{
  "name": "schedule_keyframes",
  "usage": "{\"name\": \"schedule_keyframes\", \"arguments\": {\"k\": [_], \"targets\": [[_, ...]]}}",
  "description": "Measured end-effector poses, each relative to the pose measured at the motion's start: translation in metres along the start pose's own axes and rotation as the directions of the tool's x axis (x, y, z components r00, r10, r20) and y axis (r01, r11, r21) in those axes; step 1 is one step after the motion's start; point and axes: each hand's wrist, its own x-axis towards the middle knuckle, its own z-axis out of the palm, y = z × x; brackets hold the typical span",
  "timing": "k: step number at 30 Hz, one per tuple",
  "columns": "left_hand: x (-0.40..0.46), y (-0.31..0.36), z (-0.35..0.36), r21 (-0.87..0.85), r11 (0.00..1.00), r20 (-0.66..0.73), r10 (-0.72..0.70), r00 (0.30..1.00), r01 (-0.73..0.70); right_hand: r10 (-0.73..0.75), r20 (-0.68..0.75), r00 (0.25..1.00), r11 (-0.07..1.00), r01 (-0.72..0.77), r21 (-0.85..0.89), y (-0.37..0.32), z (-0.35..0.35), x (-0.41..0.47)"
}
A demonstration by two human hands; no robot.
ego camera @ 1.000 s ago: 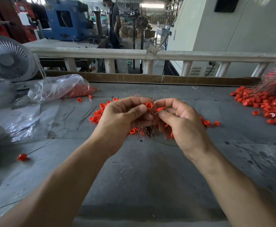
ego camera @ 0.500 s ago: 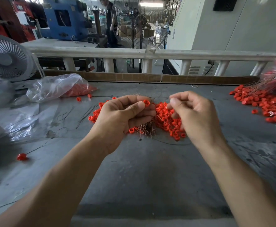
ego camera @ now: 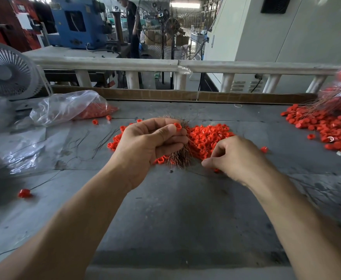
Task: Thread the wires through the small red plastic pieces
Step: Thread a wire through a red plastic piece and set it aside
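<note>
My left hand (ego camera: 151, 144) grips a bundle of thin copper-coloured wires (ego camera: 180, 158) and pinches a small red plastic piece (ego camera: 177, 126) between thumb and forefinger. A pile of loose red pieces (ego camera: 210, 138) lies on the grey table just behind both hands. My right hand (ego camera: 236, 158) hovers low at the pile's near edge, thumb and forefinger pinched on a thin wire that runs up toward the left hand. What its fingertips hold beyond the wire is too small to tell.
A clear plastic bag (ego camera: 68, 107) of red pieces lies at the back left by a white fan (ego camera: 8, 71). Threaded red pieces with wires (ego camera: 331, 126) are heaped at the right. Stray wires (ego camera: 105, 138) and one wired piece (ego camera: 24, 193) lie left. A person (ego camera: 132, 27) stands far back.
My right hand has drawn away from the left hand, first to the right, then down toward the near edge of the pile. The left hand has stayed with its bundle and red piece.
</note>
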Motion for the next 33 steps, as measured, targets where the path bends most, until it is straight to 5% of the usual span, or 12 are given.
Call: {"name": "schedule_keyframes", "arguments": {"k": [5, 9, 13, 19, 23, 33], "targets": [[0.000, -0.001, 0.000, 0.010, 1.000, 0.010, 0.004, 1.000, -0.004, -0.021, -0.033, 0.999, 0.998, 0.019, -0.067, 0.000, 0.005, -0.001], [-0.001, -0.002, -0.001, 0.007, 1.000, 0.017, -0.003, 1.000, 0.003, -0.046, -0.125, 0.991, 0.958, 0.079, 0.277, 0.000, 0.004, 0.000], [0.000, -0.003, 0.000, 0.010, 1.000, 0.031, 0.000, 1.000, 0.000, -0.069, -0.219, 0.973, 0.745, 0.197, 0.637, -0.008, -0.002, 0.000], [0.000, -0.006, 0.002, 0.013, 1.000, 0.046, 0.010, 0.999, -0.010, -0.172, -0.199, 0.965, 0.417, 0.255, 0.873, -0.016, -0.006, -0.005], [0.000, -0.006, 0.002, 0.020, 0.999, 0.051, 0.026, 0.998, -0.027, -0.234, -0.224, 0.946, 0.439, 0.308, 0.844, -0.020, -0.006, -0.009], [-0.001, -0.007, 0.003, 0.073, 0.994, 0.081, 0.073, 0.994, -0.079, -0.322, -0.405, 0.856, 0.688, 0.505, 0.521, -0.030, -0.007, -0.024]]}}
